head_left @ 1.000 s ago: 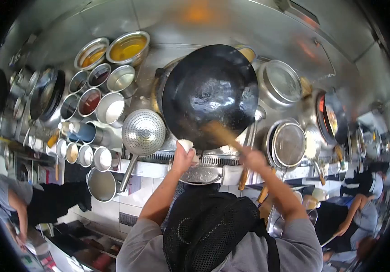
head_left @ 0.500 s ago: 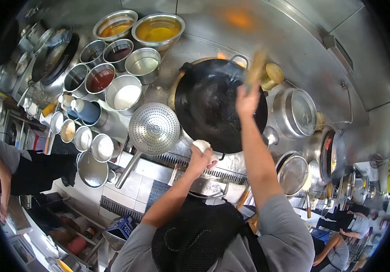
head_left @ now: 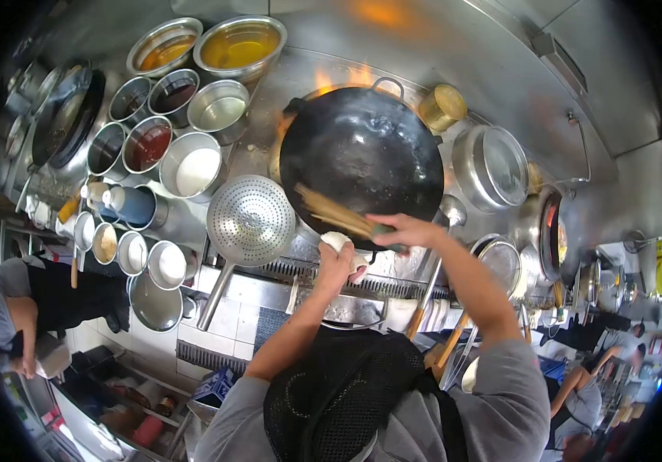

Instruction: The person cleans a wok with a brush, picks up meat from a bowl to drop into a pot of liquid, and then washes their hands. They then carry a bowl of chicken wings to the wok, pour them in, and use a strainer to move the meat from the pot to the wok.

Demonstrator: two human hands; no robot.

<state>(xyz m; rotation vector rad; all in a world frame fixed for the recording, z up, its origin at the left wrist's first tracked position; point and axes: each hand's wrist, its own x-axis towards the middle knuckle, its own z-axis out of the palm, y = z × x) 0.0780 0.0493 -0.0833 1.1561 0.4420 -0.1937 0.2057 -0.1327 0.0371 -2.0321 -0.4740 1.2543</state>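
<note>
A large black wok (head_left: 362,158) sits over a burner with flames licking up at its far rim. My left hand (head_left: 336,264) grips the wok's near handle through a white cloth (head_left: 344,245). My right hand (head_left: 404,229) holds a bamboo wok brush (head_left: 332,212), whose bristles lie across the wok's near left inside edge. The wok's inside looks dark and wet, with no food in it.
A perforated metal strainer (head_left: 250,219) rests left of the wok. Several steel bowls of sauces and oils (head_left: 177,115) fill the back left. A lidded pot (head_left: 492,165) and ladles (head_left: 431,285) are on the right. Other people stand at the far left (head_left: 7,308) and lower right (head_left: 585,385).
My right hand has come back from the wok's far rim to its near edge, bringing the brush down into the wok. Flames now show at the far rim. My left hand kept its grip.
</note>
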